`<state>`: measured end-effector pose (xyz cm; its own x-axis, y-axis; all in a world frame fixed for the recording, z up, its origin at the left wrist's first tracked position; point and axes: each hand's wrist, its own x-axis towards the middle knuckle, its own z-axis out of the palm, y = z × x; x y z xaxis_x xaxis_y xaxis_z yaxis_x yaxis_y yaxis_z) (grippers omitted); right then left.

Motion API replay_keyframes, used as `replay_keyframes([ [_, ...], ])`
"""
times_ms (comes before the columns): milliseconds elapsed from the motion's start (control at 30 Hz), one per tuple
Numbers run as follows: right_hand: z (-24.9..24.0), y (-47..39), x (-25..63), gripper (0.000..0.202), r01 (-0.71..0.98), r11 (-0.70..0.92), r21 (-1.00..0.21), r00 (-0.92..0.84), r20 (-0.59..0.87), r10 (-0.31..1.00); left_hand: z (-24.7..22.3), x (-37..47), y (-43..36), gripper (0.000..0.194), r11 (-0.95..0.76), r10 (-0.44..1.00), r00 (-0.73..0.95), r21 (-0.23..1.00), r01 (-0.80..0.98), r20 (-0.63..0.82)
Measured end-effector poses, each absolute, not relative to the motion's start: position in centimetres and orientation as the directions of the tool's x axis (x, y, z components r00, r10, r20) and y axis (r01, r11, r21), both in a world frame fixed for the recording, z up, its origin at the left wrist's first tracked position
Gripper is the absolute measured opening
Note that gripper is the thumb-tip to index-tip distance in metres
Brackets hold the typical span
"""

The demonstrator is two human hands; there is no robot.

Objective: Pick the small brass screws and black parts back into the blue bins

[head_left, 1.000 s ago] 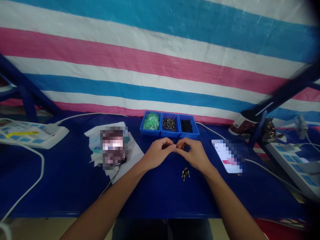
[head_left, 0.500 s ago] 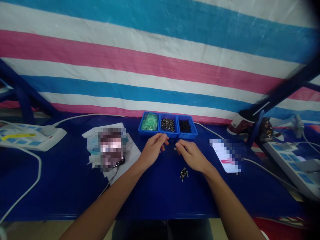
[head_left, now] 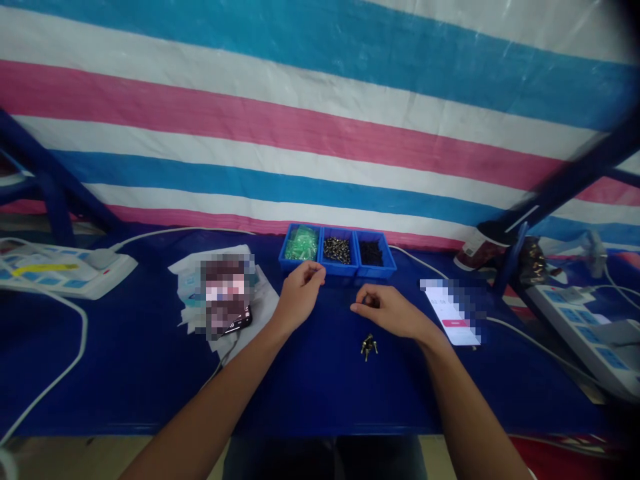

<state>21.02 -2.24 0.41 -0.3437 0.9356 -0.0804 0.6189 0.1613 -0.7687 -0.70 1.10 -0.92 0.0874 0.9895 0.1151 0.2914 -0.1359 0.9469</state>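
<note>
My left hand (head_left: 301, 293) is held just in front of the blue bins, its thumb and fingertips pinched together. Whatever may be between those fingertips is too small or hidden to make out. To the right, my right hand (head_left: 393, 312) hovers over the table with its thumb apart from the curled index finger; I see nothing gripped there. Below it lies a small cluster of brass-coloured, screw-like pieces with dark heads (head_left: 369, 346). Three joined blue bins hold green bits in clear plastic (head_left: 302, 244), shiny metal pieces (head_left: 337, 250) and small black pieces (head_left: 371, 254).
A phone with a lit screen (head_left: 453, 313) lies right of my right hand. On the left, a blurred-out device rests on white paper (head_left: 263, 303). Power strips (head_left: 107, 275) with white cables flank both sides. A cup (head_left: 475, 248) stands at the back right, before a striped sheet.
My left hand has shifted slightly left. My right hand has moved a little right and down, its thumb and index finger parting; the small shiny piece at its fingertips is no longer visible.
</note>
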Motion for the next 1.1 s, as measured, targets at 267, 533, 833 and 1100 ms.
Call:
replay_keyframes([
  [267,0.0,-2.4,20.7,0.019,0.701,0.183,-0.689,-0.351,-0.111,0.93,-2.4,-2.1,0.9,0.017,-0.297,0.955,0.275,0.4,0.867,0.113],
  [533,0.0,-2.3,20.5,0.018,0.701,0.207,-0.682,-0.367,-0.096,0.925,-1.5,-3.1,0.8,0.009,-0.355,0.93,0.362,0.403,0.844,0.061],
  [833,0.3,-2.3,19.1,0.025,0.602,0.279,-0.748,-0.337,0.078,0.938,0.0,-1.7,0.1,0.005,-0.363,0.893,0.421,0.81,0.461,0.161],
  [1100,1.1,-2.5,18.5,0.022,0.511,0.342,-0.788,-0.309,0.202,0.929,0.5,-0.1,-0.6,0.014,-0.107,0.93,0.356,0.994,0.033,0.088],
])
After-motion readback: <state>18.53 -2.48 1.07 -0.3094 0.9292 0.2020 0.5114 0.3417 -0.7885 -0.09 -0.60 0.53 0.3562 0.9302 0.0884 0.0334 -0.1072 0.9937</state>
